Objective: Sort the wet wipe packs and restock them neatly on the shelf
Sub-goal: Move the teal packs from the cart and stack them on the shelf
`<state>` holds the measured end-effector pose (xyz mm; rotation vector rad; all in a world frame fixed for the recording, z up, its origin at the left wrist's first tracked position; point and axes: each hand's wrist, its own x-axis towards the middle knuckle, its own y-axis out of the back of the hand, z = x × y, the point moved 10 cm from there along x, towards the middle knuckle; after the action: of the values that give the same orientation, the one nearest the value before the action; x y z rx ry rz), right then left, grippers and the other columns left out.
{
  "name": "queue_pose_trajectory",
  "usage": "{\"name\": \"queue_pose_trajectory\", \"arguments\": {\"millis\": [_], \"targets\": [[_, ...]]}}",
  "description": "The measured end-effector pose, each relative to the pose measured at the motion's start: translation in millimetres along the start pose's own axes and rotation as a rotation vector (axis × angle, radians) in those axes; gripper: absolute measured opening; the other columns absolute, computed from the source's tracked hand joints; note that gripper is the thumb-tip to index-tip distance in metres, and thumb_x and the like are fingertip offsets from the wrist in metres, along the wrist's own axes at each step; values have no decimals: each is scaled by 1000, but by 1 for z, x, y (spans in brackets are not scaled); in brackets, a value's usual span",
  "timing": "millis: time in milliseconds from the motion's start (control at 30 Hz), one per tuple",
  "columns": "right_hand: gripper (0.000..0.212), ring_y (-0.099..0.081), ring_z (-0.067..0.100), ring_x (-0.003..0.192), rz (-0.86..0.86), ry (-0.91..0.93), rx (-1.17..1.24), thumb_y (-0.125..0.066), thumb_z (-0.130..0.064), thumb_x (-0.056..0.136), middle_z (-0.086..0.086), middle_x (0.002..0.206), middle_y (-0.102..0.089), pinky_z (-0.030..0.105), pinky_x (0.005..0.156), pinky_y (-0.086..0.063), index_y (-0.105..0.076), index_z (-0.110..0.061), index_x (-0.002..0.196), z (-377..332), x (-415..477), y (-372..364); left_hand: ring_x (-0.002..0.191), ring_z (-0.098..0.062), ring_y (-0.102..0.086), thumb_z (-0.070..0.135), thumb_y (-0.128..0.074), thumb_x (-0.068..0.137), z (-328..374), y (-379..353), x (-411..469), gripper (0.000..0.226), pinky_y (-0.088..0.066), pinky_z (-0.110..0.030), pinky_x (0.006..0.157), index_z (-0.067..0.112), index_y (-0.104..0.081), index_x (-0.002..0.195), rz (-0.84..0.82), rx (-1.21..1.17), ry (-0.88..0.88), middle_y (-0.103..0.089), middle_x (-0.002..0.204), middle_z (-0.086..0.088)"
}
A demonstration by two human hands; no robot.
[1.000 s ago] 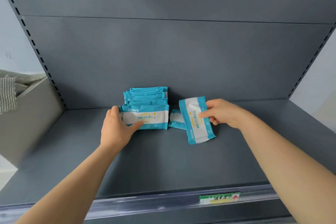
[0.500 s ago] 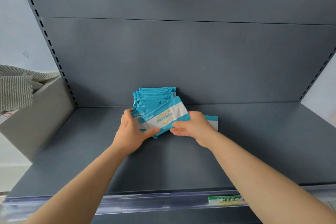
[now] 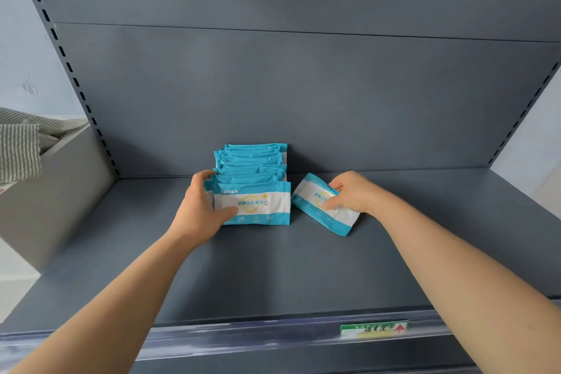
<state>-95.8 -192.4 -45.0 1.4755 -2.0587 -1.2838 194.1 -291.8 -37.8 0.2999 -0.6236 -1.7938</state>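
A row of several blue-and-white wet wipe packs (image 3: 253,161) stands upright on the grey shelf (image 3: 273,267), running back to the rear panel. The front pack (image 3: 258,203) faces me. My left hand (image 3: 200,206) grips the left end of the row, thumb across the front pack's face and fingers behind it. To the right, one loose pack (image 3: 315,206) lies tilted on the shelf. My right hand (image 3: 352,194) holds this loose pack, fingers curled over its upper right edge.
The shelf's front rail (image 3: 273,334) carries a green price label (image 3: 373,329). Perforated uprights stand at both sides. A cardboard box (image 3: 45,191) with grey striped cloth (image 3: 18,155) in it sits to the left of the shelf.
The pack my right hand carried a second ago now stands at the front of the row, held by my left hand. My right hand has moved right and taken hold of the other loose pack.
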Motion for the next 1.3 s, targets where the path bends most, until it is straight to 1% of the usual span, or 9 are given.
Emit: {"name": "queue_pose_trajectory", "arguments": {"millis": [67,233,433,600,767,833,1000,1167,1300], "targets": [[22,-47,18,62,21,50,39,-78,-17,73,6,72,-56,27,57,-35,-59,-6,76,0,-5,13,104,-17,-53,25,-78,77,-4,5,-1,74,-49,-33,81,28,-35,137,32,-6,25,-48,129,7],[25,-65,10,75,-4,241,290,-79,-5,73,2,91,-73,24,71,-50,-70,-16,93,-28,-41,47,89,-17,-60,40,-86,65,-10,17,-6,72,-54,-41,78,21,-43,120,127,-12,91,-59,101,2],[32,-60,3,80,2,375,35,-83,-8,68,-16,84,-64,18,74,-46,-72,-18,96,-86,-45,-5,84,-18,-66,25,-78,78,-8,9,-7,37,-58,-44,73,18,-51,102,71,-82,48,-64,96,3],[33,-57,9,94,216,438,-202,-81,-32,68,-15,98,-62,29,79,-47,-65,-26,96,-116,-52,-21,88,-12,-67,38,-62,91,-7,11,-12,24,-57,-39,81,18,-60,103,-26,-114,11,-70,101,5],[66,-52,14,99,373,422,-267,-82,-49,61,-6,113,-46,29,77,-43,-45,-24,109,-123,-56,-29,84,-4,-64,33,-84,70,-3,2,-19,46,-49,-17,65,23,-54,102,-117,6,-17,-64,96,17],[78,-51,15,104,367,372,-245,-82,-53,60,-4,120,-44,30,81,-45,-39,-23,117,-113,-54,-30,82,-3,-62,30,-82,73,-4,4,-18,41,-45,-13,60,22,-54,103,-100,29,-28,-63,97,14],[73,-57,17,104,353,349,-203,-77,-52,69,-4,126,-50,33,79,-49,-33,-22,120,-109,-55,-41,80,-1,-59,28,-73,83,-1,7,-22,37,-45,-10,62,22,-54,113,-54,71,-89,-64,102,10],[77,-53,18,115,407,353,-220,-70,-55,74,-3,129,-51,33,88,-47,-35,-21,133,-103,-69,-32,114,-19,-53,37,-72,81,11,19,-26,65,-48,-36,93,18,-43,137,61,290,-196,-54,127,2],[65,-44,17,128,430,354,-347,-57,-52,88,-3,145,-43,33,103,-40,-40,-18,141,-86,-92,-12,113,-32,-52,35,-69,83,66,17,-40,52,-44,-44,93,11,-55,127,266,511,-514,-57,127,-8]]}}
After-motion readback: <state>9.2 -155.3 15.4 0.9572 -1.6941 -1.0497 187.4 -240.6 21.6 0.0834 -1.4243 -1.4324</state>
